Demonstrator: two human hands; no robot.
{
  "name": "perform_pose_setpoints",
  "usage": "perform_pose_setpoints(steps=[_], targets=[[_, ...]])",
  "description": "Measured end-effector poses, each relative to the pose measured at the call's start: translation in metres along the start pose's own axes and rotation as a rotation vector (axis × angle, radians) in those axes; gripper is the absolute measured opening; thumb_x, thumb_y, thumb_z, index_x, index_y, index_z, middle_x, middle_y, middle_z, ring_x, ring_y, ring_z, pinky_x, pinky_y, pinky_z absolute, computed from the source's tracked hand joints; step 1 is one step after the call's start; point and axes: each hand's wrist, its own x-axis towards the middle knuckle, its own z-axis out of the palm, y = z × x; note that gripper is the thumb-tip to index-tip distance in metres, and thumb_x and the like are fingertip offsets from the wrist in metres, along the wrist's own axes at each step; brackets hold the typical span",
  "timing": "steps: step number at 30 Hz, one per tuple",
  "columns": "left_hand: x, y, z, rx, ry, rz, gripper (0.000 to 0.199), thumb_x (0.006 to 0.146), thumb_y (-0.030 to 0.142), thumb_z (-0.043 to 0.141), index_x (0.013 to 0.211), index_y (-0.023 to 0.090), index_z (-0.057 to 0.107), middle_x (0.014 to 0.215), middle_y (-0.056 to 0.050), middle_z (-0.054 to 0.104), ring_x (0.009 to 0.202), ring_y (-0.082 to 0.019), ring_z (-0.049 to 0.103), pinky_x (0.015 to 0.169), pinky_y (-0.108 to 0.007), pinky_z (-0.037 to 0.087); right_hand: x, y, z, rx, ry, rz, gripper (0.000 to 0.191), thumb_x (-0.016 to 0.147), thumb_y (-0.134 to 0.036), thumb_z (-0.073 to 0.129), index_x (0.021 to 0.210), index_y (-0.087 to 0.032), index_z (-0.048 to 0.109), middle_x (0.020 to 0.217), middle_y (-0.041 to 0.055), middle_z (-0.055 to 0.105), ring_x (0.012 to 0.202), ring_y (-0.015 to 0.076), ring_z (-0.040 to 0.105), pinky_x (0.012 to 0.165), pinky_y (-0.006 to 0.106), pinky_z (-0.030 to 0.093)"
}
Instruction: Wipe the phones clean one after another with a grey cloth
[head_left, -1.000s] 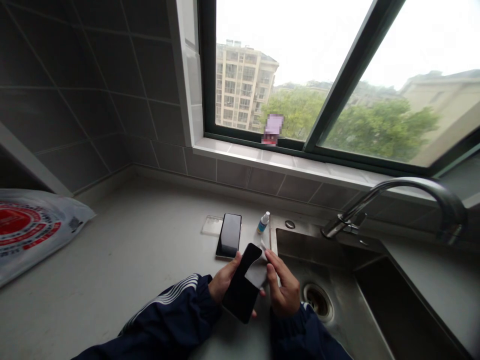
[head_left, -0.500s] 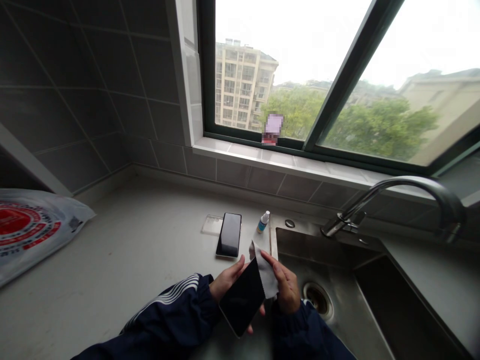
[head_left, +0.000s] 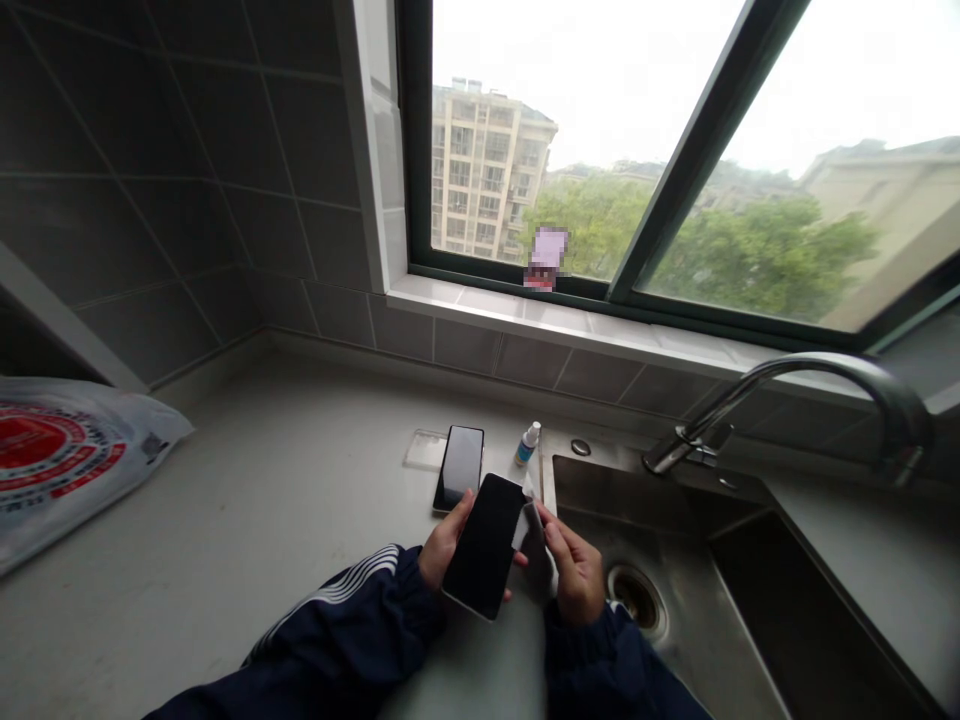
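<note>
A black-screened phone (head_left: pixel 484 550) rests in my left hand (head_left: pixel 442 545), with the thumb along its left edge and fingertips showing past its right edge. My right hand (head_left: pixel 577 570) pinches a grey cloth (head_left: pixel 535 550), which hangs beside the phone's right edge and touches it near the upper corner. Just behind the held phone, a second dark phone (head_left: pixel 461 462) lies on the counter, partly over a clear case (head_left: pixel 425 449). A small white spray bottle (head_left: pixel 528 443) with a blue label stands near the sink's edge.
The steel sink (head_left: pixel 615 495) is to the right, with a curved faucet (head_left: pixel 757 375) behind it. At the far left of the pale counter (head_left: pixel 300 480) lies a plastic bag (head_left: pixel 67 450) with red print. A window ledge (head_left: pixel 517 312) runs along the back.
The held phone has turned more upright and moved up, now overlapping the lying phone's near edge. The cloth has slid off its upper right part and hangs more folded in my right hand.
</note>
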Motion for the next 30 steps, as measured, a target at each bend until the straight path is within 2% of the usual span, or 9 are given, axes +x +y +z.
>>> perform_pose_setpoints(steps=[3, 7, 11, 14, 18, 20, 25, 30], targets=[[0.002, -0.001, 0.000, 0.013, 0.101, 0.084, 0.066, 0.086, 0.063, 0.045, 0.126, 0.012, 0.056, 0.090, -0.013, 0.073, 0.079, -0.030, 0.071, 0.062, -0.037, 0.057, -0.004, -0.001, 0.008, 0.002, -0.054, -0.040, 0.042, 0.091, -0.047, 0.055, 0.124, -0.022, 0.065, 0.130, 0.0081, 0.060, 0.124, 0.0313, 0.054, 0.103, 0.047, 0.046], [0.004, -0.002, 0.003, -0.057, 0.127, 0.230, 0.054, 0.088, 0.052, 0.051, 0.127, 0.015, 0.055, 0.093, -0.008, 0.074, 0.075, -0.021, 0.071, 0.072, -0.030, 0.054, -0.008, -0.001, 0.015, -0.060, -0.156, -0.154, 0.046, 0.096, -0.043, 0.048, 0.138, -0.025, 0.050, 0.146, 0.0054, 0.045, 0.135, 0.0284, 0.041, 0.106, 0.046, 0.043], [0.004, 0.001, 0.007, -0.111, 0.174, 0.188, 0.055, 0.089, 0.051, 0.049, 0.123, 0.009, 0.058, 0.090, -0.010, 0.074, 0.076, -0.019, 0.070, 0.072, -0.027, 0.052, -0.010, -0.006, 0.015, -0.217, -0.235, -0.315, 0.047, 0.099, -0.034, 0.042, 0.145, -0.026, 0.041, 0.152, 0.0037, 0.034, 0.141, 0.0272, 0.030, 0.115, 0.050, 0.029], [0.003, 0.003, 0.005, -0.113, 0.182, 0.141, 0.059, 0.088, 0.056, 0.049, 0.117, 0.006, 0.060, 0.078, -0.009, 0.073, 0.068, -0.020, 0.069, 0.068, -0.029, 0.052, -0.011, -0.011, 0.014, -0.306, -0.283, -0.428, 0.049, 0.099, -0.028, 0.040, 0.147, -0.024, 0.036, 0.153, 0.0048, 0.034, 0.142, 0.0280, 0.026, 0.114, 0.051, 0.030], [0.002, 0.005, 0.002, -0.157, 0.167, 0.127, 0.058, 0.087, 0.056, 0.050, 0.115, 0.007, 0.062, 0.069, -0.007, 0.070, 0.059, -0.016, 0.065, 0.062, -0.026, 0.049, -0.015, -0.014, 0.016, -0.410, -0.316, -0.525, 0.054, 0.097, -0.025, 0.040, 0.150, -0.020, 0.030, 0.155, 0.0075, 0.029, 0.143, 0.0319, 0.021, 0.112, 0.055, 0.030], [0.002, 0.006, 0.003, -0.183, 0.137, 0.101, 0.063, 0.087, 0.058, 0.048, 0.118, 0.006, 0.061, 0.073, -0.009, 0.071, 0.063, -0.017, 0.066, 0.064, -0.027, 0.050, -0.017, -0.015, 0.017, -0.450, -0.334, -0.552, 0.055, 0.097, -0.025, 0.039, 0.150, -0.018, 0.028, 0.155, 0.0082, 0.028, 0.144, 0.0335, 0.019, 0.112, 0.058, 0.029], [0.003, 0.007, 0.004, -0.238, 0.042, 0.086, 0.067, 0.088, 0.059, 0.045, 0.128, 0.006, 0.054, 0.099, -0.016, 0.071, 0.088, -0.025, 0.068, 0.085, -0.035, 0.049, -0.022, -0.019, 0.018, -0.476, -0.372, -0.578, 0.055, 0.099, -0.032, 0.034, 0.150, -0.015, 0.027, 0.156, 0.0101, 0.025, 0.144, 0.0362, 0.015, 0.111, 0.060, 0.027], [0.002, 0.008, 0.003, -0.229, 0.000, 0.064, 0.068, 0.088, 0.058, 0.044, 0.130, 0.005, 0.053, 0.104, -0.018, 0.070, 0.094, -0.027, 0.068, 0.088, -0.036, 0.047, -0.027, -0.023, 0.018, -0.462, -0.425, -0.606, 0.058, 0.100, -0.045, 0.026, 0.150, -0.016, 0.028, 0.156, 0.0100, 0.026, 0.144, 0.0375, 0.012, 0.112, 0.060, 0.023]])
